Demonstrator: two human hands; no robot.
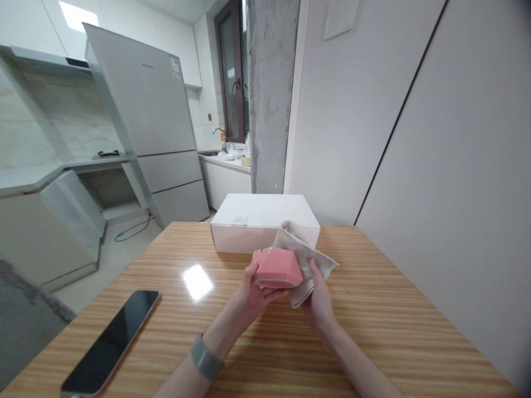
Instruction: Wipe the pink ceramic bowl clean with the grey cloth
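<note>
A pink faceted ceramic piece (pixel 277 266) is held above the table by my left hand (pixel 251 298), its thumb on the left side and its fingers underneath. My right hand (pixel 319 297) is closed on a light grey cloth (pixel 305 257), which lies against the right side of the pink piece. The upper part of the cloth overlaps the view of a white box (pixel 244 237) behind. A grey band circles my left wrist.
The wooden table (pixel 373 331) bears a black phone (pixel 114 340) at its left and the white box near its far edge. Beyond stand a fridge (pixel 145 99), a sink counter (pixel 226 171) and a grey concrete pillar (pixel 271 99). A white wall rises on the right.
</note>
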